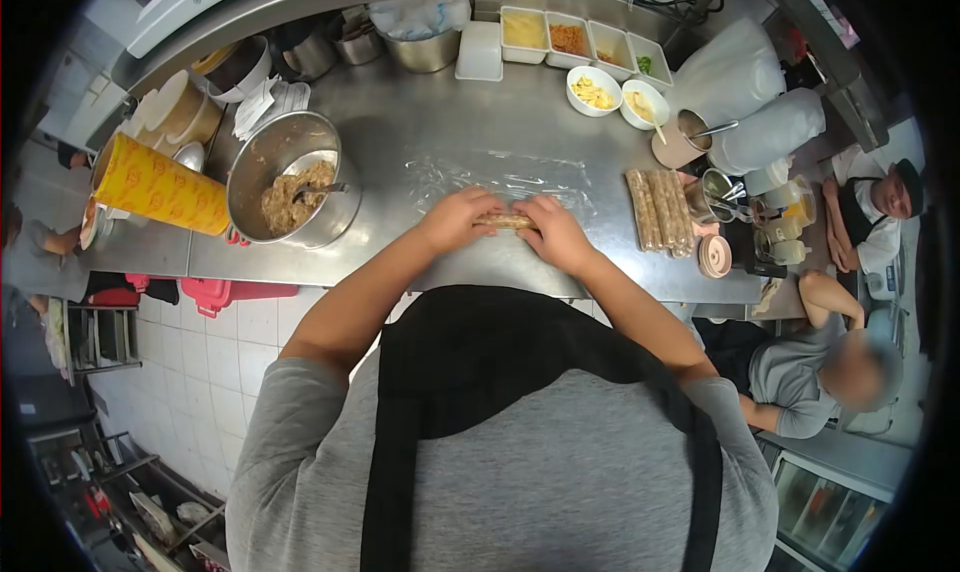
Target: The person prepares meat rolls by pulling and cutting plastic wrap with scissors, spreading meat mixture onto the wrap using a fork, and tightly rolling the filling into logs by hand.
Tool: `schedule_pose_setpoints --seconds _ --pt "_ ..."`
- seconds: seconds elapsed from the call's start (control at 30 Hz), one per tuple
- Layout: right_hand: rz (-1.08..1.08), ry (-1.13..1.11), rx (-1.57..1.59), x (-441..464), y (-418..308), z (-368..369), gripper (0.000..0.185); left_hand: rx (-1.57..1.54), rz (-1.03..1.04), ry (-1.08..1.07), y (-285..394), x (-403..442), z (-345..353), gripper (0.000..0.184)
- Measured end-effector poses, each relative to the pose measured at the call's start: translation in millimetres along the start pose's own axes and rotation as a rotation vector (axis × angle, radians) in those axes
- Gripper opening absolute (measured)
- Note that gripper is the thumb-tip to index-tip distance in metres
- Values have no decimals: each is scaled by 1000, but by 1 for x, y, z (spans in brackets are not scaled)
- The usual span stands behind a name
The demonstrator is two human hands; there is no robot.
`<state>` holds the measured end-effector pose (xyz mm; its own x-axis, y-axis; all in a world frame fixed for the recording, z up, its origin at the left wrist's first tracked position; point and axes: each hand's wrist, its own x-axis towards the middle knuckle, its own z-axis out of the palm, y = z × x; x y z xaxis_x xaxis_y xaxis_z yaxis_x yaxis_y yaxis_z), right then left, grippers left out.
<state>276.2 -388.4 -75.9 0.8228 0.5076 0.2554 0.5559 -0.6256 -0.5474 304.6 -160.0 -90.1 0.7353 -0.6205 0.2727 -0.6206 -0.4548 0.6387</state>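
Both of my hands are on a short roll of filling in clear film, near the front edge of the steel counter. My left hand curls round the roll's left end, and my right hand curls round its right end. Behind them a sheet of clear plastic film lies spread and wrinkled on the metal. To the right, several finished-looking wrapped rolls lie side by side. On the left stands a large steel bowl with a pale minced mixture and a spoon handle in it.
White tubs of ingredients line the back, with two white bowls before them. A yellow patterned roll lies left of the steel bowl. Containers with utensils crowd the right end. Two people are at the right.
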Motion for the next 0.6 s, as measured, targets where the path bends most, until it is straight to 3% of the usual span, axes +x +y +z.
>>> schedule_pose_setpoints --seconds 0.13,0.23,0.33,0.43,0.53,0.6 --pt "-110 125 -176 -14 4 12 38 -28 30 18 -8 2 -3 25" --pt "-88 197 -255 -7 3 14 33 100 100 168 -13 5 -2 23" --pt "-133 275 -330 1 -10 14 29 170 53 133 -12 10 -5 27" --pt "-51 218 -243 7 -1 24 27 203 52 187 5 9 -9 26" --pt "28 188 -259 17 2 22 26 229 196 198 -6 7 0 29" --pt "-51 287 -250 20 -1 19 25 223 128 177 -15 15 1 29"
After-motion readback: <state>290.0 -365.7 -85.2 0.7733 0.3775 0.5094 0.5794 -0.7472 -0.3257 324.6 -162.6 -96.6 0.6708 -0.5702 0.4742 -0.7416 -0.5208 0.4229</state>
